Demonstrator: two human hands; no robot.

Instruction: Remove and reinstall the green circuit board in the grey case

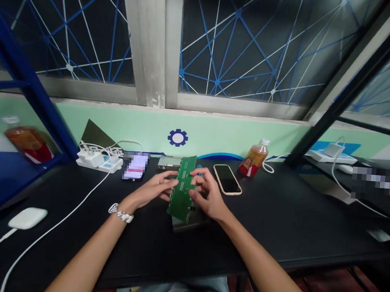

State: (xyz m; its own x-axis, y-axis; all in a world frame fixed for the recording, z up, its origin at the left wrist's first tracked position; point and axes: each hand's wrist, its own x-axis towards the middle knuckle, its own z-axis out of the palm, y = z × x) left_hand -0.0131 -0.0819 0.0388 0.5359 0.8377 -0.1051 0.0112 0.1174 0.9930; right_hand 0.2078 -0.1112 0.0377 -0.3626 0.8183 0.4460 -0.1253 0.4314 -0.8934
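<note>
A long green circuit board is held tilted up over the black desk, between both my hands. My left hand grips its left edge, with the thumb on the near face and fingers behind. My right hand pinches the right edge between thumb and fingers. Beneath the board lies a dark, flat, box-like thing, mostly hidden by the board and my right hand. Just behind the board sits a grey metal box. A small blue object shows partly behind my right fingers.
A phone in a pale case lies to the right, near a drink bottle. On the left are a lit phone, a power strip with cables, and a white charger. A cable crosses the left desk.
</note>
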